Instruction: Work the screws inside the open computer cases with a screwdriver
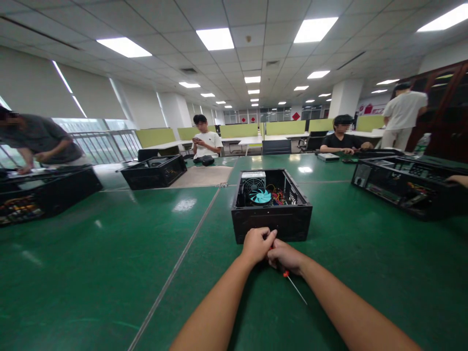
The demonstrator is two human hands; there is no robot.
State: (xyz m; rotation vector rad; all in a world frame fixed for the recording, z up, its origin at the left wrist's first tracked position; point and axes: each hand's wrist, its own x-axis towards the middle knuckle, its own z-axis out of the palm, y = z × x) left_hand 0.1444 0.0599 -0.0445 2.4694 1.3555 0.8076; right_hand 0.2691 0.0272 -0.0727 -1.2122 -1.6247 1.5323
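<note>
A black computer case (272, 222) lies with its open side up on the green table, directly in front of me. Inside it show a turquoise fan (260, 196), a power supply (253, 180) and coloured cables (277, 195). My right hand (285, 255) is closed around a screwdriver (297, 289); its red collar and thin metal shaft stick out below the hand, pointing down and toward me. My left hand (259, 243) is at the case's near wall, fingers curled in a pinch against the right hand. Whatever sits between those left fingers is hidden.
Other opened computer cases stand at left (47, 192), back left (153, 171) and right (402, 185) on the green table (175, 243). Co-workers are around it; one hand (458, 181) rests by the right case. A bottle (422, 144) stands behind that case.
</note>
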